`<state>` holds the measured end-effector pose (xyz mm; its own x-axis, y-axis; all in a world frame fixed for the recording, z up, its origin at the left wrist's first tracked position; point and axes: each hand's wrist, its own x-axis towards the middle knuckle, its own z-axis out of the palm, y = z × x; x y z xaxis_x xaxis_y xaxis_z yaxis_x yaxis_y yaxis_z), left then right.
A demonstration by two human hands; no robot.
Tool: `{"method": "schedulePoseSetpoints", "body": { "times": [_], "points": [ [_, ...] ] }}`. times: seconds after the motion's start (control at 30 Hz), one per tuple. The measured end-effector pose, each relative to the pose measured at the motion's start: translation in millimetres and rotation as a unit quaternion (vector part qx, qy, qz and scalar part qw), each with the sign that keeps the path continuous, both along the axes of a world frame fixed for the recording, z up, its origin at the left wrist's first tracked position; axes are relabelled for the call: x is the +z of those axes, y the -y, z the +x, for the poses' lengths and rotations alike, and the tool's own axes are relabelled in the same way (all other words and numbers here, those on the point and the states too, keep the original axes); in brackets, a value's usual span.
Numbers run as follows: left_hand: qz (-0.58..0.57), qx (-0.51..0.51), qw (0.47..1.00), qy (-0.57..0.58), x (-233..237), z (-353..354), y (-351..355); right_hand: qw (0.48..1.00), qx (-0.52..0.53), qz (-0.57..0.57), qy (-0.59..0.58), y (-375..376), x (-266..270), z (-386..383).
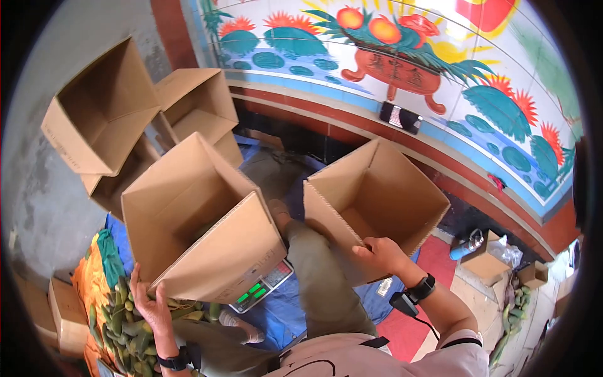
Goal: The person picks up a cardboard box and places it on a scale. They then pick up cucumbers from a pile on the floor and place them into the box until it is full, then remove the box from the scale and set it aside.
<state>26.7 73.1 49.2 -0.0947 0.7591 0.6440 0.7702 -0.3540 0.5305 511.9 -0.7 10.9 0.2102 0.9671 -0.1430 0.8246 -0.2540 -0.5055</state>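
An open cardboard box stands at centre left on a digital scale with lit green digits. My left hand grips this box's near left corner, thumb and fingers on the cardboard edge. To the right is a second open cardboard box, tilted, with nothing visible inside. My right hand is closed over its near rim. The bottom of the left box is in shadow, so I cannot make out what lies there. Beside my left hand is a heap of long green vegetables, like cucumbers.
Several open cardboard boxes are stacked against the grey wall at the back left. Blue sheeting covers the floor around my legs. A phone leans on the tiled wall's ledge. At right are a blue bottle and a small box.
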Motion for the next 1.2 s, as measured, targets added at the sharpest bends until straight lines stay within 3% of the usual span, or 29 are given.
{"method": "schedulePoseSetpoints", "body": {
  "times": [0.1,0.17,0.2,0.27,0.3,0.37,0.4,0.43,0.5,0.73,0.8,0.87,1.0,1.13,1.2],
  "points": [
    [0.021,-0.006,1.0,-0.022,-6.8,-6.9,-3.8,0.996,-0.036,0.012,-0.086,10.5,7.4,13.7],
    [0.018,0.0,1.0,-0.021,-3.9,-7.0,2.0,0.955,-0.05,0.261,0.131,24.4,5.7,30.3],
    [0.03,0.012,0.999,-0.027,-2.4,-4.1,4.8,0.954,-0.053,0.263,0.134,31.2,10.2,35.2],
    [0.029,0.014,0.999,-0.017,-10.6,-13.1,9.7,0.892,-0.207,0.26,0.306,48.6,21.2,42.7],
    [0.029,0.019,0.999,-0.009,-15.3,-18.0,13.5,0.891,-0.205,0.263,0.307,58.2,-3.2,60.8],
    [0.018,0.018,1.0,0.006,-26.3,-22.3,22.9,0.895,-0.288,0.324,0.102,78.5,-72.9,96.6],
    [0.006,0.016,1.0,0.018,-32.1,-24.1,27.5,0.87,-0.369,0.295,-0.142,81.9,-71.2,88.4],
    [-0.006,0.013,0.999,0.03,-39.5,-24.8,32.2,0.79,-0.418,0.24,-0.379,82.4,-59.8,77.7],
    [-0.039,0.003,0.998,0.049,-53.3,-25.4,37.3,0.723,-0.463,0.127,-0.496,80.4,-33.0,63.6],
    [-0.091,-0.001,0.995,0.049,-63.2,-2.3,56.3,0.718,-0.27,0.012,-0.642,57.6,-47.0,71.9],
    [-0.102,0.002,0.995,0.018,-57.4,2.4,59.7,0.72,-0.28,-0.011,-0.635,53.7,-49.4,78.5],
    [-0.097,0.008,0.995,0.019,-60.4,0.0,60.5,0.753,-0.233,0.006,-0.615,55.7,-44.0,76.1],
    [-0.095,0.012,0.995,0.038,-62.3,-4.5,60.3,0.71,-0.243,0.07,-0.657,80.7,-60.9,81.9],
    [-0.073,0.02,0.997,0.015,-65.2,-8.1,60.3,0.718,-0.288,0.135,-0.619,107.9,-41.4,76.0],
    [-0.085,0.016,0.996,0.031,-59.7,-5.7,61.2,0.709,-0.263,0.166,-0.633,121.8,-43.7,91.6]
  ]
}}
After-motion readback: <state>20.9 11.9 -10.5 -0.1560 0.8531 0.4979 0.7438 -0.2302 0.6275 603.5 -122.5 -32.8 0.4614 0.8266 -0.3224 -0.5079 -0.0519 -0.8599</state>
